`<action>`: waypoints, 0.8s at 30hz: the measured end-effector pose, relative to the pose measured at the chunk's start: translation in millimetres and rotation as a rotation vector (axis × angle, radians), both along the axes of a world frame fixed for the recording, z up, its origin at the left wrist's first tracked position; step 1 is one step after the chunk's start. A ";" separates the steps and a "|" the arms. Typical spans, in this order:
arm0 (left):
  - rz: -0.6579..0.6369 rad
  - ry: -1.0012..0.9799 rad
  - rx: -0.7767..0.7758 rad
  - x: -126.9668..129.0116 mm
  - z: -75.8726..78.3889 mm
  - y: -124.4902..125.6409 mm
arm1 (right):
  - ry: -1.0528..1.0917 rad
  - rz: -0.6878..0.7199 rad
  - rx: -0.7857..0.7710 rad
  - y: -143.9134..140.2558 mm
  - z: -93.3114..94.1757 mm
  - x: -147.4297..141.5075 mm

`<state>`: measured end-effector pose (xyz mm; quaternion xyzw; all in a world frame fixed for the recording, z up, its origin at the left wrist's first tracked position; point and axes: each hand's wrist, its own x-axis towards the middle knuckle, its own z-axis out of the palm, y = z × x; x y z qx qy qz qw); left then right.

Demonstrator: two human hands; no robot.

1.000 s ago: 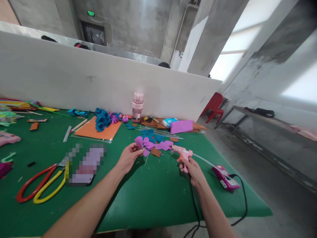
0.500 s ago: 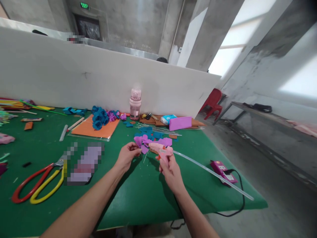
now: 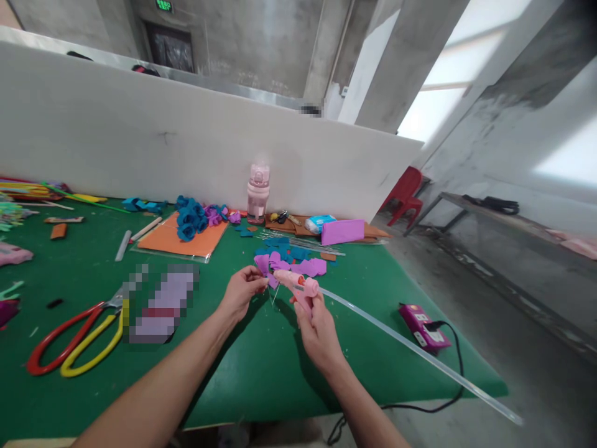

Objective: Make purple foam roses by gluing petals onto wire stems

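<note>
Head view showed both hands working above the green surface (image 3: 209, 386), a little beyond its near edge. The left hand (image 3: 241, 292) had its grip pinched, thumb against forefinger, on a purple petal-like piece (image 3: 262, 264); the right hand (image 3: 319, 330) had its grip wrapped around the handle of a pink glue gun (image 3: 298, 285). Whether a finger was squeezing the trigger could not be told.

The step in hand looked like laying glue at the base of the purple piece, with the nozzle just beside the left fingertips; contact itself was too small to make out. Such a move called for a steady left pinch, a small squeeze on the trigger, and skin kept clear of the hot tip.

The glue gun pointed leftward and slightly away from the person, its barrel's long axis running crosswise, the handle dropping toward the right palm. From its rear a long clear glue stick (image 3: 401, 325) carried that line on, slanting down to the right past the purple power box (image 3: 422, 326) and beyond the surface's edge. The purple piece stood roughly upright, flared end up, narrow end in the pinch. Behind the nozzle lay loose purple cutouts (image 3: 312, 267) and blue cutouts (image 3: 298, 253).
</note>
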<state>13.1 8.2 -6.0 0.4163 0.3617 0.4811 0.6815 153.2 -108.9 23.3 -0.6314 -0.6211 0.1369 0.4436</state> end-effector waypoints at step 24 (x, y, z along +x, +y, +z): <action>-0.007 -0.001 0.004 0.6 2.6 -0.6 | -0.062 -0.025 -0.004 1.8 -4.1 1.2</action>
